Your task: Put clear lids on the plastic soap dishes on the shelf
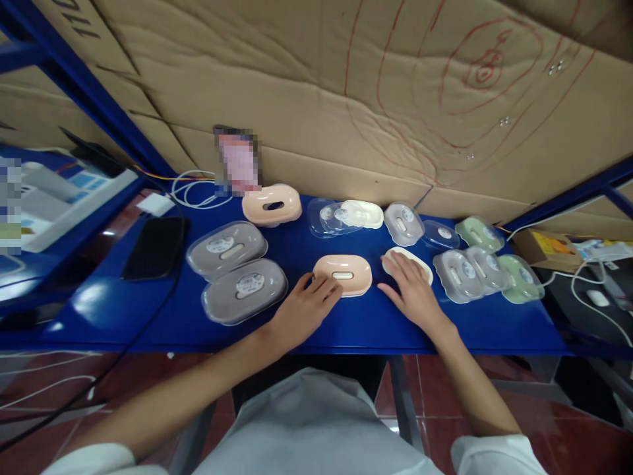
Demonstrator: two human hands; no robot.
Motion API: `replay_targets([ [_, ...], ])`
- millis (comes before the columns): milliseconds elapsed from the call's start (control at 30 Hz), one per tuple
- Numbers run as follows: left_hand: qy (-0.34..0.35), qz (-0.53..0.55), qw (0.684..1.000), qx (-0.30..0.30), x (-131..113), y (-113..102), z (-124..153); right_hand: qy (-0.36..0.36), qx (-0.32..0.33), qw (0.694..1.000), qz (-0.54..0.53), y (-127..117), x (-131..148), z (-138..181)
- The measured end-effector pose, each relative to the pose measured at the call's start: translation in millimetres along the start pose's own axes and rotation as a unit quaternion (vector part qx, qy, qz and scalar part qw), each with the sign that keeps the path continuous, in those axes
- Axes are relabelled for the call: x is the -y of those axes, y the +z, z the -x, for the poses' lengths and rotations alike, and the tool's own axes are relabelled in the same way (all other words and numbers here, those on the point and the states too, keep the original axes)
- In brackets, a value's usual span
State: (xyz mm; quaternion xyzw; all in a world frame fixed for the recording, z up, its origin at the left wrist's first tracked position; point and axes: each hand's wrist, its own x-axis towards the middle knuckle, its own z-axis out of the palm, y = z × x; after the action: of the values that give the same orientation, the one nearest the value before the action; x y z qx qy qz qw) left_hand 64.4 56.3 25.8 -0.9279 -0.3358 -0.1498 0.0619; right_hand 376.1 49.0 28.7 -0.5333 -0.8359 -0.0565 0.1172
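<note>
A peach oval plastic case [362,265] with a cream insert in its slot lies on the blue table in front of me. My left hand [312,302] has its fingers bent over the case's near left side, gripping it at that edge. To the right lies a cream oval plastic plate [420,264]. My right hand [413,290] rests on the plate with fingers stretched and thumb spread, hiding much of it.
Two grey cases [244,290] under clear lids lie at left, below another peach case [291,198]. Clear lids [326,224] and a cream piece [370,214] are at the back. Grey [459,277] and green cases [521,280] sit right. A black phone [153,247] lies left.
</note>
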Motion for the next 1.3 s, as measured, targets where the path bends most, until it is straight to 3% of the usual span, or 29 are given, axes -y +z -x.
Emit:
replay_targets([
  [100,0.012,0.036,0.999,-0.013,9,6,2,0.101,0.007,0.995,0.019,0,-17,19],
  [200,0.01,0.056,0.998,-0.018,15,10,-5,0.076,0.048,0.996,-0.009,-1,-27,11],
  [333,0.007,0.012,1.0,0.016,15,7,-19,-0.007,0.097,0.992,-0.078,-7,-36,-38],
  [400,0.011,-0.017,0.999,0.027,12,4,-24,-0.043,0.088,0.989,-0.109,-7,-38,-69],
  [533,0.014,-0.05,0.998,0.02,9,4,-23,-0.033,-0.008,0.996,-0.083,6,-36,-128],
  [700,-0.01,-0.06,0.998,0.025,17,-4,-14,-0.068,0.036,0.991,-0.112,25,-35,-172],
  [800,-0.041,-0.071,0.996,0.03,24,-20,-11,-0.07,-0.009,0.986,-0.154,17,-23,-158],
  [900,-0.09,-0.08,0.993,0.011,31,-33,-11,-0.063,-0.058,0.985,-0.148,1,3,-119],
  [1033,-0.109,-0.063,0.992,0.005,38,-33,-13,-0.102,-0.051,0.985,-0.127,-7,32,-79],
  [1300,-0.098,0.005,0.995,0.032,42,-32,-13,-0.179,-0.016,0.967,-0.179,15,27,-77],
])
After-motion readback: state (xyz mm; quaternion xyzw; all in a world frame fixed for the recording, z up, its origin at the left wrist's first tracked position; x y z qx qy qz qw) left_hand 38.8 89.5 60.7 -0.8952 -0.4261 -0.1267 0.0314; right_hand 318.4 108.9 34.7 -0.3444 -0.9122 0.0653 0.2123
